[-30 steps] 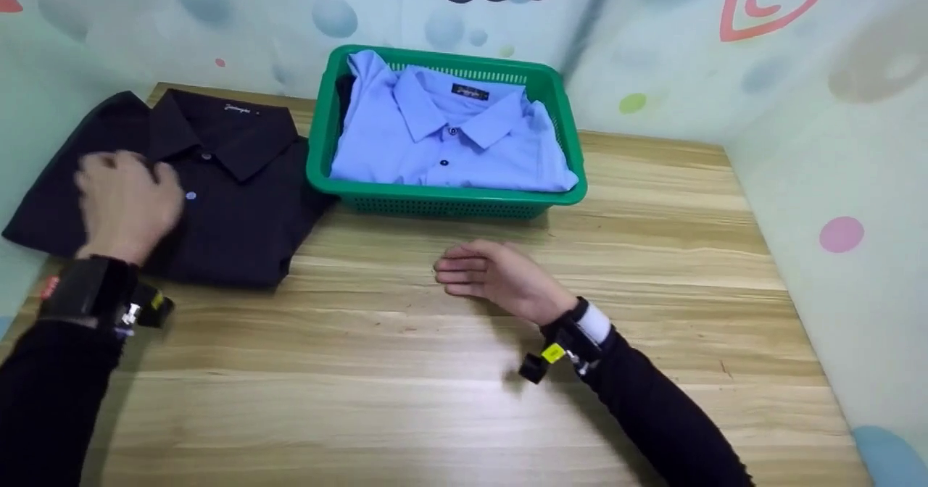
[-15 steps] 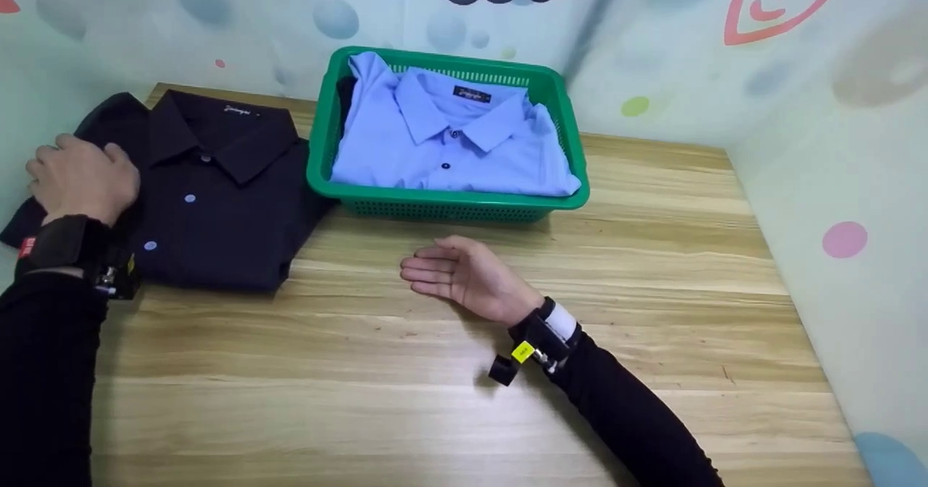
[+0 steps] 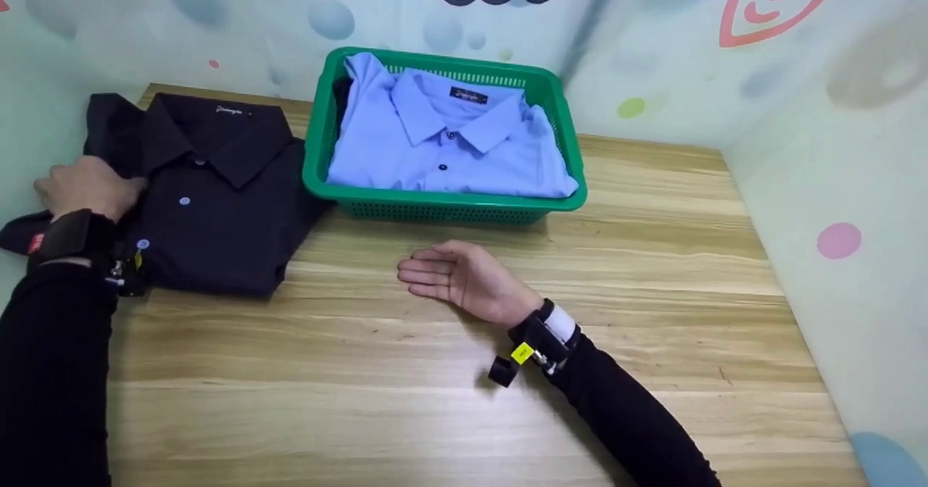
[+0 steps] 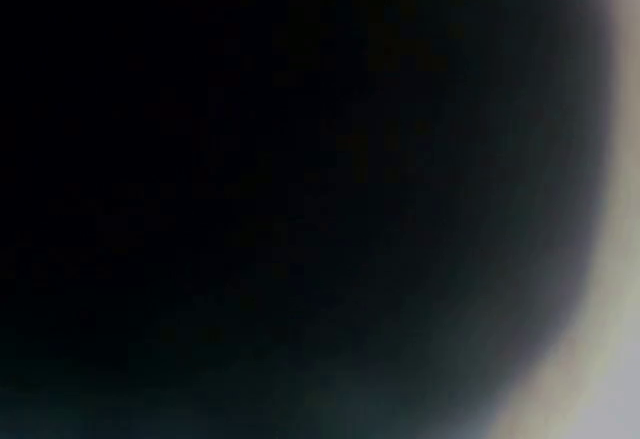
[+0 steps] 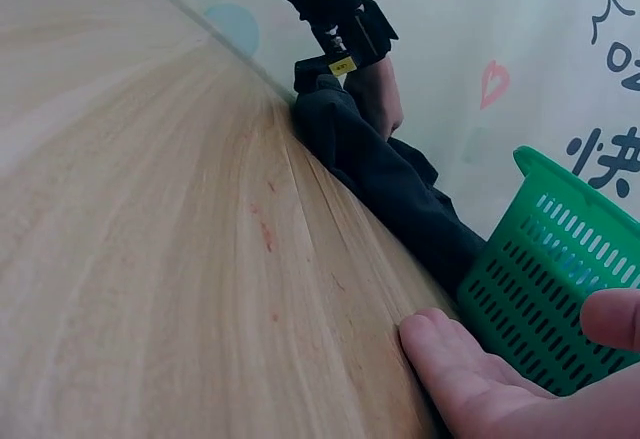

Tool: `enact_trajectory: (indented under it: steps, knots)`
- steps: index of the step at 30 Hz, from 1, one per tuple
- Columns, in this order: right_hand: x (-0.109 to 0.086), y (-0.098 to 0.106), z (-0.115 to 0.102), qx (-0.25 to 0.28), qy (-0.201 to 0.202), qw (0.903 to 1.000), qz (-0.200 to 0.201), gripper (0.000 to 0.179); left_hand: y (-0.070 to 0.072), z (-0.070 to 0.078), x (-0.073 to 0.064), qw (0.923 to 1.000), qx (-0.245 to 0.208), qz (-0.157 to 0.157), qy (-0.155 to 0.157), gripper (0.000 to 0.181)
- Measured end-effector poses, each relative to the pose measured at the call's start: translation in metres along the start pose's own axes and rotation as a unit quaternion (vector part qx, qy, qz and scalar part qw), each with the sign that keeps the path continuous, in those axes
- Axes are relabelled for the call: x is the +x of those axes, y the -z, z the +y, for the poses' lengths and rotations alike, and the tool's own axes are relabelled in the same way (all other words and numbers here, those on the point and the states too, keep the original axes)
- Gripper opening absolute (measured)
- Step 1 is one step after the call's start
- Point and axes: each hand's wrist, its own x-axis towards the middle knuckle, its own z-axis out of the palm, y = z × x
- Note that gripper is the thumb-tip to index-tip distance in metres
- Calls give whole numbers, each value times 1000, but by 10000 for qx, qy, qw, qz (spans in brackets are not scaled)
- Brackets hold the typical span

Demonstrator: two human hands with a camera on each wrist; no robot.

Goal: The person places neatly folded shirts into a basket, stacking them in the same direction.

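A folded dark button-up shirt [image 3: 217, 233] lies face up at the left of the table, its collar towards the back wall. The left hand [image 3: 90, 190] grips its left side, where the fabric bunches around the fingers; the fingertips are hidden. In the right wrist view the left hand [image 5: 375, 99] reaches down onto the shirt. The right hand [image 3: 478, 284] is held over the table in front of the basket, palm turned sideways, fingers straight, touching no garment. The left wrist view is almost wholly dark and blurred.
A green plastic basket [image 3: 442, 201] stands at the back, against the dark shirt's right side. Inside lies a folded light blue shirt [image 3: 391, 153], with something black at its left. Patterned walls [image 3: 667, 52] border the wooden table [image 3: 674, 255] at the back and sides.
The left hand has moved left across the dark shirt to its left side, then slightly inward, bunching the fabric. The right hand has shifted a little to the left. The basket stays put.
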Motion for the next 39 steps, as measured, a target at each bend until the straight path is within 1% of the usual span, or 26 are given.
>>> enact_trajectory:
  steps: [2, 4, 7, 9, 11, 14, 19, 21, 23, 24, 26, 28, 29, 32, 34, 36, 39]
  knots:
    - [0, 0, 0, -29, 18, 10000, -25, 49, 2, -2, 0, 10000, -14, -19, -10, 65]
    - [-1, 0, 0, -57, 31, 10000, -23, 48, 2, -4, 1, 9999, -84, -43, 74, 68]
    - [-2, 1, -1, -80, 44, 10000, -3, 48, 1, -11, 3, 9996, -174, -203, 126, 78]
    - [-2, 1, -1, -86, 42, 10000, 23, 47, 0, -16, 3, 9993, -161, -328, 89, 84]
    - [-2, 2, -2, -92, 50, 9999, 25, 47, 0, -21, 3, 9990, -96, -427, -20, 88]
    - [-3, 2, -3, -88, 60, 9999, 41, 47, 1, -25, -1, 9985, -72, -525, -121, 91]
    - [-2, 2, -3, -47, 73, 10000, 28, 47, 3, -30, -15, 9972, -191, -674, -262, 92]
    - [-2, 2, -2, -12, 70, 10000, 33, 46, 3, -38, -19, 9962, -304, -691, -423, 93]
    - [-1, 1, -2, 31, 30, 10000, 36, 47, 1, -47, -21, 9941, -442, -668, -733, 93]
    - [-1, 1, -1, 60, -7, 10000, 38, 47, 0, -52, -21, 9923, -507, -644, -926, 92]
    - [-1, -1, 1, 113, -113, 9999, 22, 48, -3, -59, -20, 9870, -634, -701, -1298, 92]
    - [-2, -3, 5, 171, -295, 9994, -60, 49, -6, -63, -21, 9820, -710, -827, -1543, 93]
    - [-2, -5, 7, 192, -383, 9990, -116, 50, -6, -64, -23, 9799, -734, -908, -1618, 94]
    - [-2, -12, 15, 160, -604, 9975, -316, 51, -8, -64, -31, 9730, -895, -1144, -1792, 98]
    - [-3, -17, 19, 123, -703, 9966, -416, 52, -8, -62, -39, 9693, -995, -1179, -1914, 94]
    - [-5, -21, 22, 39, -754, 9960, -473, 53, -8, -56, -47, 9664, -1009, -1220, -2026, 90]
    - [-9, -29, 27, 16, -831, 9953, -507, 53, -5, -45, -62, 9659, -851, -1396, -2007, 87]
